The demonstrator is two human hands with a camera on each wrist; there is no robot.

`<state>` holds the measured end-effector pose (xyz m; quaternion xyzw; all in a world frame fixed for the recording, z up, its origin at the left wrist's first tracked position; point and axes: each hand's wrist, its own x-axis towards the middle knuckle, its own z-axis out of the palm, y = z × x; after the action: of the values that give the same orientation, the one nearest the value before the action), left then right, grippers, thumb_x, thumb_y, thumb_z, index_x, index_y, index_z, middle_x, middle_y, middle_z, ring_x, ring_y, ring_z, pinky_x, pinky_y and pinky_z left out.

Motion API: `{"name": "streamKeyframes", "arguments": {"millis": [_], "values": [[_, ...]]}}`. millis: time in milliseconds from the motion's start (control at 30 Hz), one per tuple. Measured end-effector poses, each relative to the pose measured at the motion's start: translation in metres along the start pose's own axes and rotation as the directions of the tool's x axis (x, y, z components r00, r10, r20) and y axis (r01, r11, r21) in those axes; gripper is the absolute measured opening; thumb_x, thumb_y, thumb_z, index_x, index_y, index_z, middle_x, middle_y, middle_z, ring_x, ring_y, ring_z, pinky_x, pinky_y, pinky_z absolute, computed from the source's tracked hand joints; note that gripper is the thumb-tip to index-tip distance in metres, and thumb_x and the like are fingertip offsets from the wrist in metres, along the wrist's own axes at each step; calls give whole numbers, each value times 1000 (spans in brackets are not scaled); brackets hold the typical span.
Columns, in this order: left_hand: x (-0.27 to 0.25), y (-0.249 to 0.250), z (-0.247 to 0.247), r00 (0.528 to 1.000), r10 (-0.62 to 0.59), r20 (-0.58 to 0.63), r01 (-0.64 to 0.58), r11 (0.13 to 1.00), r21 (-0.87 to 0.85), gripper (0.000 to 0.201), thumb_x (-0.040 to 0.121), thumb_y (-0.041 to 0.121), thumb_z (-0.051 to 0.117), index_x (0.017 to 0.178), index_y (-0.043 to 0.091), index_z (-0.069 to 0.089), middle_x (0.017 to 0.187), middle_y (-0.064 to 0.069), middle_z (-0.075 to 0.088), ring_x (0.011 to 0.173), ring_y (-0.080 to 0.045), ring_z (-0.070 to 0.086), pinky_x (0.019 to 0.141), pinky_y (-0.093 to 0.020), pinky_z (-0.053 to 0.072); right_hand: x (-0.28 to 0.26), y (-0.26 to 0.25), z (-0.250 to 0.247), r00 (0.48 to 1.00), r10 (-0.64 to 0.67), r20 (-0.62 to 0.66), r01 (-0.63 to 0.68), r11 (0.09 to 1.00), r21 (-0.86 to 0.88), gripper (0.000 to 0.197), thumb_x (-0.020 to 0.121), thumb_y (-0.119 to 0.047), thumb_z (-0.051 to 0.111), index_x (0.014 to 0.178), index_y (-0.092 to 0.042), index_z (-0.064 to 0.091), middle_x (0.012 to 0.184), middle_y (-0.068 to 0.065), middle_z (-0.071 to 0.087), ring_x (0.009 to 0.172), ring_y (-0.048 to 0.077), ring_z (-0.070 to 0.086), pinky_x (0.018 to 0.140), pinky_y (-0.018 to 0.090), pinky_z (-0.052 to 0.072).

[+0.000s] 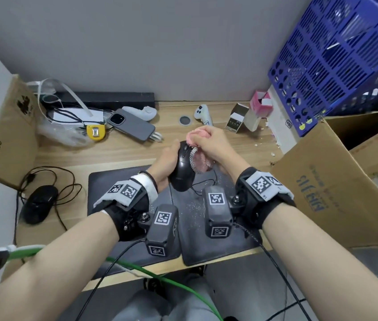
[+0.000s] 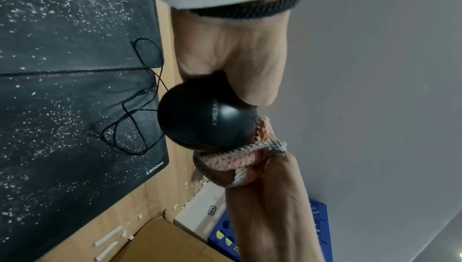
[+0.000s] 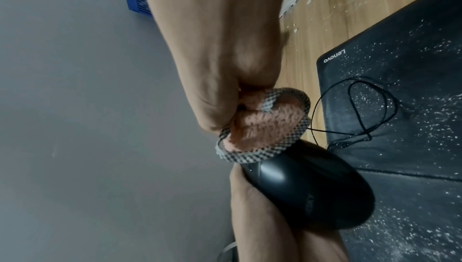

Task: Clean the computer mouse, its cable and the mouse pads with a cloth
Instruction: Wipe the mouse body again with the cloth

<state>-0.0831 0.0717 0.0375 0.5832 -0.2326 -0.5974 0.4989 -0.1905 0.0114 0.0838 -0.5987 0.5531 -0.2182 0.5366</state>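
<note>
My left hand (image 1: 168,158) wraps around the black computer mouse (image 1: 182,172), fingers curled under its body, holding it lifted above the mouse pads (image 1: 123,181) with its nose tipped away from me. My right hand (image 1: 213,144) pinches the bunched pink cloth (image 1: 198,158), its checkered edge pressed against the mouse's front, right beside the left hand. The mouse cable (image 2: 135,112) lies looped on the Lenovo pad (image 2: 82,120) just below the mouse, among white specks. Left of the pads a second black mouse (image 1: 38,203) rests on the wooden desk (image 1: 123,149); a grey phone (image 1: 132,125) lies beyond the pads.
</note>
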Motion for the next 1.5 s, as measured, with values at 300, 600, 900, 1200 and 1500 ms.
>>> {"name": "streamKeyframes", "arguments": {"millis": [300, 600, 900, 1200, 1500], "values": [[23, 10, -6, 959, -113, -260, 50, 970, -237, 36, 102, 33, 31, 89, 13, 59, 80, -9, 62, 66, -22, 59, 65, -30, 49, -21, 11, 11, 997, 56, 61, -63, 991, 115, 27, 88, -23, 67, 110, -16, 53, 102, 2, 62, 81, 11, 60, 71, 27, 52], [40, 20, -13, 922, -239, -304, 120, 924, -364, 47, 99, 36, 28, 136, 14, 48, 114, -8, 60, 85, -25, 60, 64, -32, 49, -39, 36, 8, 988, 54, 147, -41, 995, -90, 27, 80, -17, 75, 102, -23, 60, 99, 4, 70, 87, 19, 69, 79, 40, 59], [8, 19, -9, 985, -156, -71, 113, 903, -414, 32, 99, 37, 39, 108, 14, 59, 96, -8, 64, 75, -19, 64, 68, -26, 56, -16, -1, -4, 992, -118, -47, 121, 991, 58, 13, 93, -18, 58, 99, -21, 69, 100, 12, 70, 92, 29, 67, 81, 42, 58], [-15, 14, -3, 970, -64, 236, 155, 907, -392, 60, 102, 51, 24, 137, 10, 50, 135, -15, 56, 124, -28, 54, 106, -43, 42, 7, -1, -1, 999, -34, -1, 34, 999, -24, 35, 93, -20, 58, 126, -14, 51, 114, 2, 62, 58, 7, 56, 46, 17, 43], [-9, 9, -6, 997, -37, 66, 42, 997, -71, 43, 96, 59, 37, 112, 27, 62, 99, -4, 71, 79, -18, 65, 61, -31, 52, 7, -16, 4, 968, -235, -84, 226, 968, -105, 12, 84, -19, 70, 95, -19, 74, 91, -7, 70, 83, 0, 61, 80, 15, 50]]}}
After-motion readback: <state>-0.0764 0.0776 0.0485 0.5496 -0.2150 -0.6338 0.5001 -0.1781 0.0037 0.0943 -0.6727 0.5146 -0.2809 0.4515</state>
